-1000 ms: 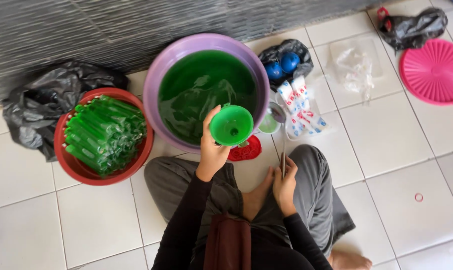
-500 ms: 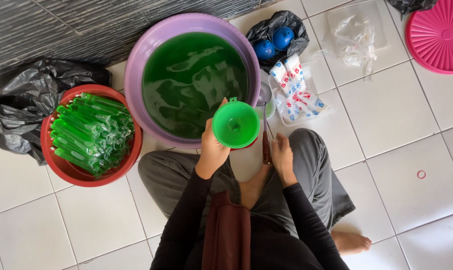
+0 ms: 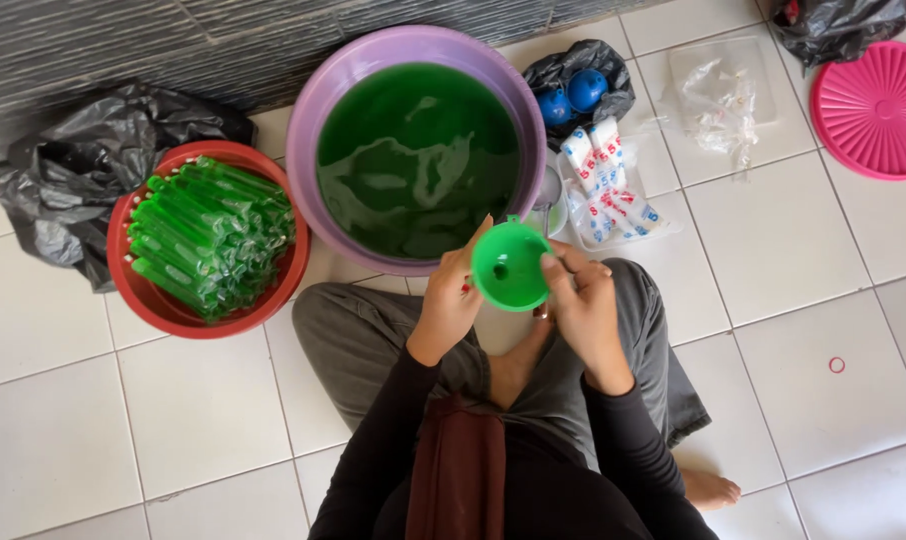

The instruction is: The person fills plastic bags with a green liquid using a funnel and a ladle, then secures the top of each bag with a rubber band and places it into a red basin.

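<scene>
Closest to the camera, a person in black sleeves is sitting cross-legged on the floor in grey trousers, with a dark red cloth hanging at the chest. Just above the lap, the left hand (image 3: 451,300) and the right hand (image 3: 585,308) are meeting around a small bright green plastic funnel (image 3: 510,266). The left hand's fingers are curling against the funnel's left rim, and the right hand's fingers are closing on its right rim, so both hands are pinching it between them with its mouth facing up. Whatever may be under the spout is hidden from view. Keeping the funnel level and the grip steady at the rim looks like the way to handle it well.

Touching distance beyond the funnel, a wide purple plastic basin (image 3: 313,120) is holding dark green liquid. Left of it, a round red plastic bowl (image 3: 143,305) is lying heaped with long, thin, sealed green tubes (image 3: 208,235). Right of the basin, small white packets with red and blue markings (image 3: 605,185) are lying beside a black bag holding blue balls (image 3: 571,95).

Farther off, a crumpled black plastic sack (image 3: 63,190) is slumping at the left, clear plastic bags (image 3: 718,95) are lying at the upper right, and a ribbed pink round lid (image 3: 878,110) is resting near the corner. All of it is sitting on white floor tiles (image 3: 203,410) meeting a grey grooved wall (image 3: 123,50).
</scene>
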